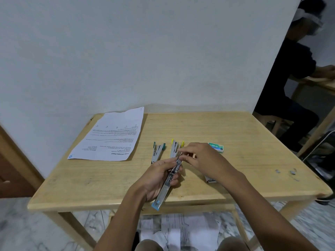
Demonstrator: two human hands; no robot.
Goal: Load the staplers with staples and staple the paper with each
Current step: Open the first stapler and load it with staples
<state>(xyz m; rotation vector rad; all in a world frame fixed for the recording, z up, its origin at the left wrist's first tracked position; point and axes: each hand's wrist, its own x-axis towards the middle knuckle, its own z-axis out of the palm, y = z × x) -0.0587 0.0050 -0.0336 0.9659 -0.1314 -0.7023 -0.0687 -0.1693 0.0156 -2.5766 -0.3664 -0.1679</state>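
Left hand (159, 176) fingers wrap blue stapler (167, 182); right hand (201, 156) fingers pinch its tip.

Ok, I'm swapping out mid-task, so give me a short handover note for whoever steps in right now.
Left hand holds the blue-tipped stapler opened out above the table.
Right hand pinches at the stapler's far end; whether it holds staples cannot be seen.
Green stapler and yellow stapler lie open side by side, farther back.
Green staple box sits behind the right hand.
Paper lies at far left, untouched.
Left to do: load all staplers, staple paper with each.
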